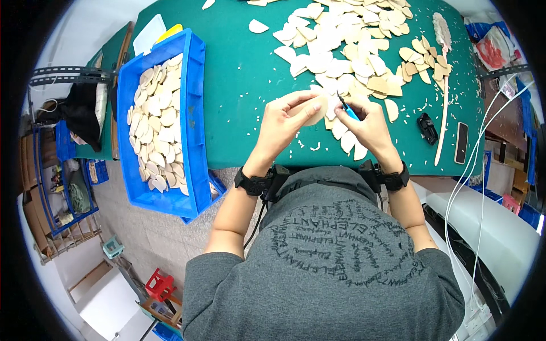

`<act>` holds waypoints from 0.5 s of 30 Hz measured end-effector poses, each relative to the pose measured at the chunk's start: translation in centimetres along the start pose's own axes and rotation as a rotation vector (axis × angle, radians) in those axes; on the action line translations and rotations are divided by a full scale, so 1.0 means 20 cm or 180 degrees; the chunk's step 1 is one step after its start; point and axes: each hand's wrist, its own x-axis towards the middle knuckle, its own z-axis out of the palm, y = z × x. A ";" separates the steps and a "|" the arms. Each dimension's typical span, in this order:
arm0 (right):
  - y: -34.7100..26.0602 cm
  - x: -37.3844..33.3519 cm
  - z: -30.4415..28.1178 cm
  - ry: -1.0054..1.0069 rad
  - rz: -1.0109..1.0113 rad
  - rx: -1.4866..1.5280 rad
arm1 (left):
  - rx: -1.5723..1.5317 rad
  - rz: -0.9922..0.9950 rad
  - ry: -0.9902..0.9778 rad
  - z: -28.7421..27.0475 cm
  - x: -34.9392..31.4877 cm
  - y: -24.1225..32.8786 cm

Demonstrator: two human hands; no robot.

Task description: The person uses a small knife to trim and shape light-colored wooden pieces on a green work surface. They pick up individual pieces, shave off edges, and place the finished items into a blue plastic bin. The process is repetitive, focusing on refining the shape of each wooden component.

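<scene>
My left hand (pixel 278 122) pinches a cream, half-round foam-like pad (pixel 319 109) between thumb and fingers, just above the near part of the green table. Close by on its right, my right hand (pixel 371 124) is closed around a small blue-handled tool (pixel 351 113) with a dark, narrow tip. That tip points away from me, beside the held pad; whether it has one blade or two is too small to tell. Beyond both hands spreads a loose heap of similar pads (pixel 352 57), some lying under my fingers.
A blue crate (pixel 193 113) full of pads stands at the left table edge. Small pale scraps dot the green table (pixel 239 74). On the right lie a long-handled brush (pixel 443 108), a black object (pixel 426 128) and a phone (pixel 461 143). White cables (pixel 463 187) hang beyond.
</scene>
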 end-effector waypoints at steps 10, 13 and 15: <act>0.03 -0.03 -0.20 0.0309 0.0468 0.0275 | 0.4204 0.0937 0.3517 -0.90 -0.16 -0.13; 0.06 -0.06 -0.22 0.0469 0.0513 0.0303 | 0.2995 0.0846 0.1963 -0.49 0.09 -0.21; 0.07 -0.07 -0.24 0.0488 0.0517 0.0198 | 0.2931 0.0902 0.0930 -0.18 0.22 -0.41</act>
